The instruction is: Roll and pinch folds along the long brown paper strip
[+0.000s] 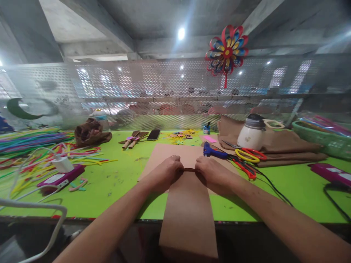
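A long strip of brown paper (189, 208) runs from the middle of the table down over its front edge. At its far end a narrow fold or roll stands up, pinched from both sides. My left hand (173, 168) is closed on the left end of that fold, and my right hand (206, 171) is closed on the right end. Beneath both hands lies a flat brown sheet (161, 153). Close beyond my right hand is a blue glue gun (215, 151). Beside it are scissors with red handles (248, 170) and a yellow-handled pair (246, 155).
Left: colourful pipe cleaners (35, 140), a purple power strip (61, 179) with a white plug and cables. Back: a brown bundle (91, 133), rolled brown pieces (134, 140), a phone (153, 135). Right: a white flask (251, 133), brown folded material (290, 146), a green basket (320, 137).
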`<state>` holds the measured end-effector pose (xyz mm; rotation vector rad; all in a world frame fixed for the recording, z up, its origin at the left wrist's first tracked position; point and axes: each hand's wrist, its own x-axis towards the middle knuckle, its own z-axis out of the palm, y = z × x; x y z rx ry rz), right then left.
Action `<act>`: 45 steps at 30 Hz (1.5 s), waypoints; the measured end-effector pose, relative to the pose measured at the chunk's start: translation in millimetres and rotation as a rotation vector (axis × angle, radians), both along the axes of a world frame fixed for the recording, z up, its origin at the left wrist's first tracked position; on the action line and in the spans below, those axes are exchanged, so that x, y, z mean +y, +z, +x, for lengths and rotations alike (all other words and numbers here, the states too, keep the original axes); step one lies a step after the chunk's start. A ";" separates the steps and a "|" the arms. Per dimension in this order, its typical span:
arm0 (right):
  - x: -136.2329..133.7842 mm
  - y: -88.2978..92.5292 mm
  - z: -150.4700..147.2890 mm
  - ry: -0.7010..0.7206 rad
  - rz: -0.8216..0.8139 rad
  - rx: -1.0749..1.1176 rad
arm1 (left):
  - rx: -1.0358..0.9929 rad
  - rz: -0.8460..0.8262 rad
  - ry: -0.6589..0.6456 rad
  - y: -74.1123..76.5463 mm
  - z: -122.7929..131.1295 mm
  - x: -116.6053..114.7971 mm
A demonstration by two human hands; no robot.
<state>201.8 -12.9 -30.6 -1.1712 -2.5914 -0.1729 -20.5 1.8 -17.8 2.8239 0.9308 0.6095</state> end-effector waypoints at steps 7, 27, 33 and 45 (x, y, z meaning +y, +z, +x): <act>-0.1 -8.6 3.5 0.008 0.105 -0.010 | 0.073 0.042 0.086 -12.4 -0.7 15.2; -7.7 -6.9 -6.9 0.004 0.209 -0.082 | -0.093 -0.309 0.256 1.0 3.8 37.3; -15.2 -1.8 -11.8 0.017 0.322 -0.013 | -0.116 -0.595 0.142 16.1 -3.8 31.4; -12.5 -4.2 -10.1 0.029 0.212 0.316 | -0.126 -0.726 0.005 14.6 -2.3 18.9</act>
